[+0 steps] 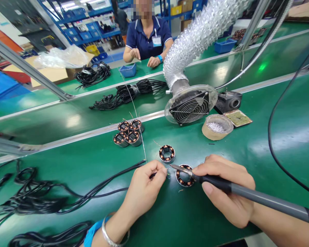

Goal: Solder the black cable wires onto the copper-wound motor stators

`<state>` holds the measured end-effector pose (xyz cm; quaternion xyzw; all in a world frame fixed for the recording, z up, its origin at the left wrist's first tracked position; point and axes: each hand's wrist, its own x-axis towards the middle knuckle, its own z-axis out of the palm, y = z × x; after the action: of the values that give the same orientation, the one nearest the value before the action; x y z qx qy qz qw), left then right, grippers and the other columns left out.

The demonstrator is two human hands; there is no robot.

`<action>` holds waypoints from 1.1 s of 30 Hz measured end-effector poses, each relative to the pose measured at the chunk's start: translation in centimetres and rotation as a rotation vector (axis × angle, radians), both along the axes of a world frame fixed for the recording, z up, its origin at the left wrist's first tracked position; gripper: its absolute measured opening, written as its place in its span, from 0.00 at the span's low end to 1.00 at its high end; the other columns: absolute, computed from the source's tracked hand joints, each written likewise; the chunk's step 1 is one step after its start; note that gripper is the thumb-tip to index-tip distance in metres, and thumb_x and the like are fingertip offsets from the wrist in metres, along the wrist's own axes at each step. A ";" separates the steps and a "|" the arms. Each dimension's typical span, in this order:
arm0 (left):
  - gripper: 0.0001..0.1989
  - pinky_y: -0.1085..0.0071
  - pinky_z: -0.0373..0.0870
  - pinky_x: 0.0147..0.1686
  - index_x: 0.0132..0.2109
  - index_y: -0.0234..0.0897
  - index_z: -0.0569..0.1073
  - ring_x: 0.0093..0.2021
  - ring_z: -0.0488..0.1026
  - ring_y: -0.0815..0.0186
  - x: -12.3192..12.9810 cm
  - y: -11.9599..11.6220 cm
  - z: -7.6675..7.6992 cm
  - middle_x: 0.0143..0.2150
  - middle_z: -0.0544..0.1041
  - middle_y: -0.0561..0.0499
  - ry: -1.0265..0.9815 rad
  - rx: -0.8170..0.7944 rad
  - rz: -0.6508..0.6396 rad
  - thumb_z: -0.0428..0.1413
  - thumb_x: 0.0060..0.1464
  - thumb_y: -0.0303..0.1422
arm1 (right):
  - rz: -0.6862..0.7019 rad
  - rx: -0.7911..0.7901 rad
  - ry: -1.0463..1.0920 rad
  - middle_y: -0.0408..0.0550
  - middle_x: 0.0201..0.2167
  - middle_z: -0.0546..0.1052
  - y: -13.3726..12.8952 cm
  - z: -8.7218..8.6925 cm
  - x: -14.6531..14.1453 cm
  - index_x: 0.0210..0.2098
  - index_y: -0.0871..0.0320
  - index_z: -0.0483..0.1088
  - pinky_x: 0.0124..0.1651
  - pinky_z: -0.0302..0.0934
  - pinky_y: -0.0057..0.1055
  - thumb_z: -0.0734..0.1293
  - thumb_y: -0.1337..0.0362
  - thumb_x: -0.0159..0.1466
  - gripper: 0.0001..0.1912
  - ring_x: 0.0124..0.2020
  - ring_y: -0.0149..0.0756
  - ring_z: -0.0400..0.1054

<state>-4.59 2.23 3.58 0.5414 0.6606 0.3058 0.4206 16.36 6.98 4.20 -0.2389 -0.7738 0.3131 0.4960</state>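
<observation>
My left hand (146,187) pinches the end of a black cable (152,175), whose thin stripped wires poke out past the fingertips. My right hand (228,192) is wrapped round a soldering iron (260,199), with its tip pointing left near those wires. Whether tip and wire touch, I cannot tell. Under the iron lies a motor stator (183,181) with copper windings, partly covered by the iron and fingers. Just behind it sits a second stator (167,153). A thin strand of solder wire (141,133) hangs down to near my left hand.
Several stators (127,133) stand grouped by the ledge. A fume fan (190,107) on a foil duct hangs ahead, beside a bowl of solder bits (217,127) and an iron holder (229,101). Black cables (33,195) are heaped left. Across the bench sits a person (148,37).
</observation>
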 end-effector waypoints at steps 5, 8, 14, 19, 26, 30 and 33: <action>0.12 0.74 0.55 0.28 0.27 0.37 0.66 0.26 0.59 0.69 -0.1 -0.1 0.0 0.23 0.62 0.58 -0.002 0.006 0.001 0.49 0.59 0.36 | -0.010 -0.005 0.013 0.46 0.26 0.77 -0.1 -0.2 -0.1 0.40 0.57 0.74 0.22 0.61 0.29 0.62 0.72 0.58 0.13 0.21 0.32 0.65; 0.12 0.74 0.55 0.28 0.27 0.37 0.66 0.26 0.59 0.69 -0.1 -0.1 0.1 0.23 0.62 0.58 -0.002 0.005 -0.001 0.49 0.59 0.36 | -0.010 -0.002 0.011 0.46 0.27 0.78 -0.1 -0.1 -0.1 0.40 0.56 0.74 0.22 0.61 0.30 0.62 0.72 0.58 0.13 0.21 0.32 0.65; 0.13 0.74 0.55 0.27 0.27 0.37 0.66 0.25 0.59 0.69 -0.2 0.1 -0.2 0.23 0.62 0.58 -0.044 -0.013 0.001 0.50 0.58 0.37 | -0.014 0.026 0.014 0.46 0.28 0.78 0.1 0.0 -0.1 0.42 0.56 0.73 0.25 0.63 0.31 0.62 0.73 0.58 0.14 0.23 0.34 0.67; 0.13 0.74 0.56 0.27 0.26 0.37 0.66 0.26 0.59 0.69 -0.2 0.4 -0.3 0.23 0.62 0.57 -0.086 -0.025 0.020 0.50 0.56 0.37 | -0.020 0.035 0.057 0.45 0.31 0.78 0.2 -0.5 -0.2 0.45 0.56 0.73 0.30 0.64 0.32 0.63 0.74 0.58 0.17 0.27 0.33 0.68; 0.12 0.76 0.43 0.18 0.25 0.38 0.66 0.17 0.44 0.75 -0.1 0.7 -0.3 0.17 0.52 0.63 -0.354 -0.238 0.123 0.54 0.49 0.41 | -0.030 0.042 0.046 0.45 0.31 0.78 0.4 -1.0 -0.4 0.46 0.56 0.73 0.30 0.65 0.31 0.64 0.73 0.60 0.16 0.27 0.33 0.68; 0.15 0.78 0.35 0.15 0.26 0.40 0.62 0.15 0.37 0.78 -0.2 0.8 -0.4 0.14 0.48 0.67 -0.541 -0.418 0.206 0.58 0.45 0.43 | -0.081 0.048 0.043 0.45 0.29 0.78 0.5 -1.0 -0.6 0.45 0.56 0.73 0.27 0.65 0.30 0.64 0.70 0.62 0.12 0.25 0.34 0.69; 0.17 0.79 0.34 0.13 0.26 0.40 0.60 0.14 0.37 0.79 -0.3 0.7 -0.6 0.13 0.50 0.68 -0.640 -0.462 0.232 0.59 0.44 0.43 | -0.113 0.044 0.041 0.45 0.29 0.78 0.5 -1.3 -0.6 0.45 0.57 0.73 0.28 0.68 0.30 0.64 0.67 0.63 0.11 0.26 0.34 0.71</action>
<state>-4.91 2.92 3.00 0.2325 0.6043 0.3479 0.6780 15.73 7.50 2.86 -0.2647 -0.7555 0.2723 0.5339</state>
